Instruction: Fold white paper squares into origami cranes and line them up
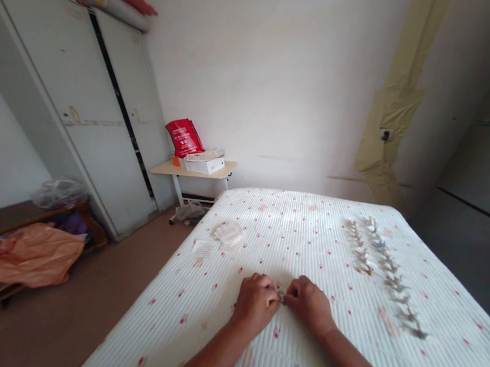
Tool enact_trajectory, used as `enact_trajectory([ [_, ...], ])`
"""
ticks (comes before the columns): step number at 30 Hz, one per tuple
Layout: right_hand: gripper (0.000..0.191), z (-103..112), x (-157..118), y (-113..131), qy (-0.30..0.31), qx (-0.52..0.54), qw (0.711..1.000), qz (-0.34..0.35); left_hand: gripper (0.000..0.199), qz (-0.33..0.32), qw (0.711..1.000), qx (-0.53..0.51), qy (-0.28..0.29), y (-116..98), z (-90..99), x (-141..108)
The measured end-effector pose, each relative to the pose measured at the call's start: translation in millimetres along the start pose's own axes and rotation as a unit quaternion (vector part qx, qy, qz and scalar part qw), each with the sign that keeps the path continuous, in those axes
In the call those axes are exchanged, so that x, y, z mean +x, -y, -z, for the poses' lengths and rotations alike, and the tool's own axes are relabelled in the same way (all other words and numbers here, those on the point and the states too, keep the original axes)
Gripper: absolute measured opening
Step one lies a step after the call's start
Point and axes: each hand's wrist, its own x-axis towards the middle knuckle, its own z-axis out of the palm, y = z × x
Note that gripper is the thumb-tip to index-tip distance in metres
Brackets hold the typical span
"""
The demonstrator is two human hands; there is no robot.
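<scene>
My left hand (256, 302) and my right hand (308, 303) meet over the middle of a white mattress (205, 354) with small red marks. The fingers of both hands are closed in a pinch on a tiny dark item (281, 295) between them, too small to make out. To the right, several small grey-white items (391, 282) lie in two rows running away from me. Beyond my left hand lies a small pile of pale paper pieces (229, 233), with a printed sheet (204, 248) beside it.
A small side table (165, 167) behind the mattress's far left corner bears a red bag (183, 137) and a white box (204, 164). Grey cabinets (106, 134) stand at the left, near a low wooden unit with an orange cloth (30, 256).
</scene>
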Motion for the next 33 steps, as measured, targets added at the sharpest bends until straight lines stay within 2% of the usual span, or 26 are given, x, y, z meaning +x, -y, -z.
enact_trajectory([
  [11,0.013,3,3,3,0.031,-0.029,0.999,-0.019,0.016,-0.040,0.999,0.009,-0.008,1,0.4,-3],
  [17,0.014,7,0,7,0.038,-0.050,0.998,-0.006,0.013,-0.048,0.999,0.015,-0.016,1,-0.8,-5],
  [23,0.013,7,2,6,0.046,-0.030,0.998,-0.009,0.022,-0.095,0.994,0.047,-0.015,-5,5.5,-10],
  [33,0.012,7,9,-6,0.019,0.038,0.999,0.015,0.021,-0.091,0.993,0.077,0.009,-9,7.2,-8],
])
